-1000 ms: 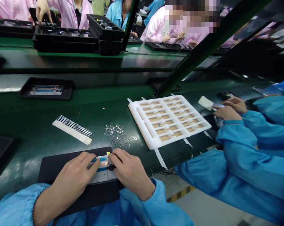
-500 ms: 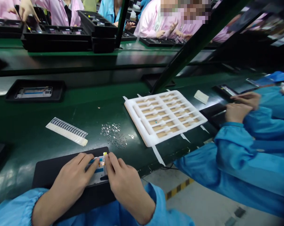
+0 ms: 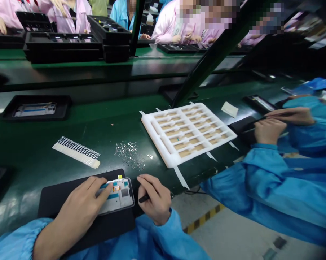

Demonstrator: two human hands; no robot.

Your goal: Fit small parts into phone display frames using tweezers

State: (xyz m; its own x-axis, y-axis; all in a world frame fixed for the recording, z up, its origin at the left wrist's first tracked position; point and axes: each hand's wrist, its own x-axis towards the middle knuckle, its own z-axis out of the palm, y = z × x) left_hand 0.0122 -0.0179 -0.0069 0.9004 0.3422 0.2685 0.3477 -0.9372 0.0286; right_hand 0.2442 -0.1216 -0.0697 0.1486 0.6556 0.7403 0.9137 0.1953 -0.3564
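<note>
Head view shows a phone frame [image 3: 119, 201] at seven o'clock beneath the left hand [image 3: 78, 204], whose grip is unclear; at the frame's three o'clock, the right hand [image 3: 155, 196] pinches a dark tool [image 3: 144, 198] that, slipping, could scratch it.

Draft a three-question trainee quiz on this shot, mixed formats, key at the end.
1. True or false: the phone-like frame stands upright on its edge on the black pad.

2. Short answer: what lies scattered between the striped sheet and the white tray?

3. Multiple choice: where is the person's right hand?
A) Over the white tray
B) Beside the phone-like frame, holding a dark object
C) On the striped sheet

Key:
1. False; it lies flat, with the left hand on it.
2. Small shiny pieces.
3. B.
</note>
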